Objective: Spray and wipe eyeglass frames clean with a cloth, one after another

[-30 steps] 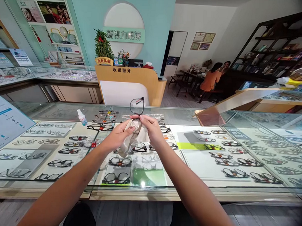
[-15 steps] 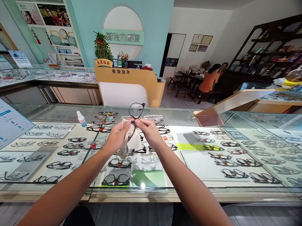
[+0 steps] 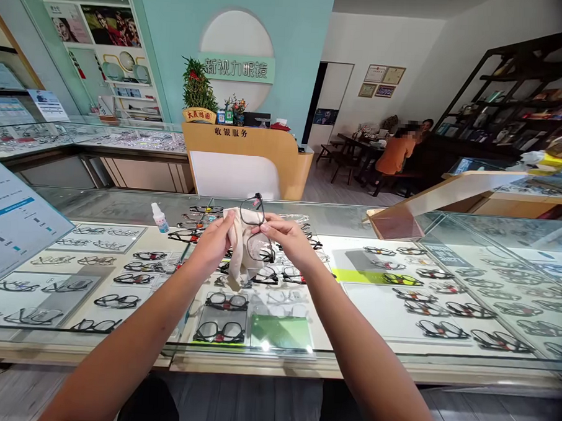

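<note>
My right hand (image 3: 286,237) pinches a pair of dark-framed eyeglasses (image 3: 258,225) near the bridge, one lens above the fingers and one below. In my left hand (image 3: 214,242) a cream cloth (image 3: 243,246) is gripped between thumb and fingers, its lower end hanging down. The cloth is just behind and left of the eyeglasses; whether it touches a lens I cannot tell. Both hands are above the glass display counter (image 3: 275,352). A small white spray bottle (image 3: 159,217) stands on the glass to the left of my left hand.
Rows of eyeglasses (image 3: 442,329) lie inside the counter on both sides. A tilted wooden-framed panel (image 3: 430,201) stands on the right, a printed sheet (image 3: 19,224) at left. Beyond are a cashier desk (image 3: 247,141) and a person in orange (image 3: 395,153) seated at a table.
My hands have moved apart, and the cloth has come away from the lower lens with my left hand. The eyeglasses have turned in my right hand. The view has shifted slightly.
</note>
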